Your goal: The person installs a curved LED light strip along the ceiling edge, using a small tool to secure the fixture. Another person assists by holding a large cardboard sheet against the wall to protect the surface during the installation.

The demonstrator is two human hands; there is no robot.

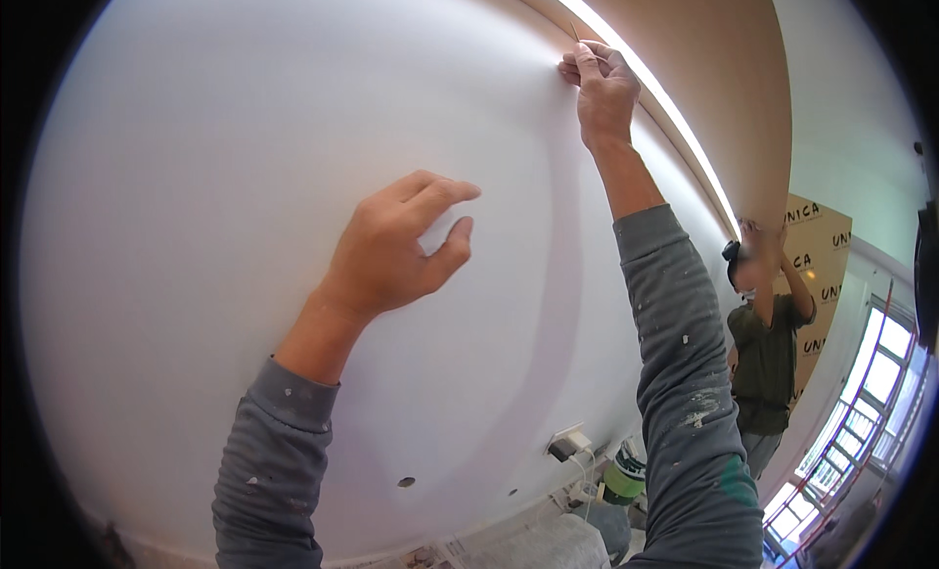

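My right hand [604, 91] is raised to the top of the white wall [245, 158], just under a glowing strip light [675, 114]. Its thumb and fingers pinch a thin stick-like piece [574, 31], whose tip points up toward the brown board [548, 3] along the strip. I cannot make out what kind of thing it is, since the fingers hide most of it. Lower and to the left, my left hand [391, 241] is open before the wall, thumb and forefinger apart with nothing between them. Both grey sleeves carry pale paint spots.
A co-worker [768, 344] stands at the right with arms raised to the strip's far end. Below are a wall socket with a plugged-in adapter [569, 444], a green bucket [624, 476] and covering sheets [538, 547]. A printed tan board [827, 266] and a window [871, 373] are beyond.
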